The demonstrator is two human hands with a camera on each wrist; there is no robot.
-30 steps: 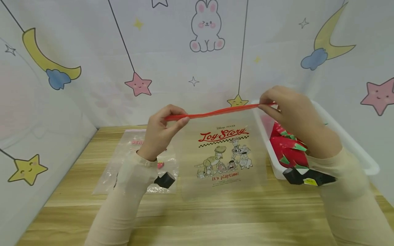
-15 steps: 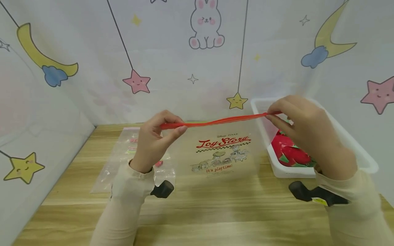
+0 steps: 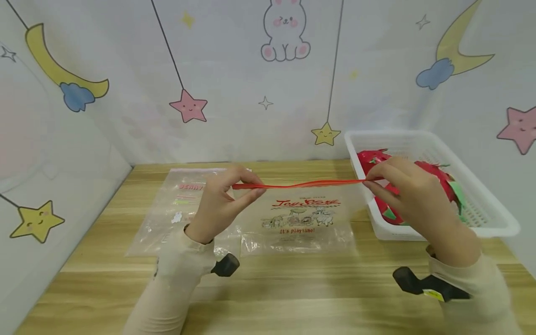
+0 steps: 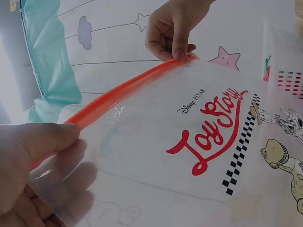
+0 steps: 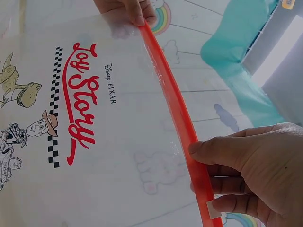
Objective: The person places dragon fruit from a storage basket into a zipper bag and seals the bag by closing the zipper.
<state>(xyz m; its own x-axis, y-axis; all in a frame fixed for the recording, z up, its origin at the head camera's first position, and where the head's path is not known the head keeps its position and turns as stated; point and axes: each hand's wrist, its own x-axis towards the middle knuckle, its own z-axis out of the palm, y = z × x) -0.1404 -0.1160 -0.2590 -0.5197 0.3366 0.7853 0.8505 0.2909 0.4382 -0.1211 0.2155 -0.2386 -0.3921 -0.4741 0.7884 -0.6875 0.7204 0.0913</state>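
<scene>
A clear zip bag (image 3: 293,242) with a red zip strip (image 3: 310,183) and a Toy Story print hangs between my two hands. My left hand (image 3: 224,200) pinches the left end of the strip between thumb and fingers. At the other end, my right hand (image 3: 412,200) pinches the strip; a small pale slider (image 5: 214,209) shows by its fingers in the right wrist view. The bag's lower part reaches down close over the wooden table. Through the film in the left wrist view, the left fingers (image 4: 78,189) show behind the bag.
Another clear bag (image 3: 146,228) with a pink top edge lies flat on the table at left, partly behind my left arm. A white basket (image 3: 498,218) holding red dragon fruit toys (image 3: 435,177) with green tips stands at right. A patterned curtain (image 3: 234,79) hangs behind.
Both hands have come down with the bag, bringing the strip lower over the table. The bag now leans flatter, its print foreshortened, and more of the basket shows.
</scene>
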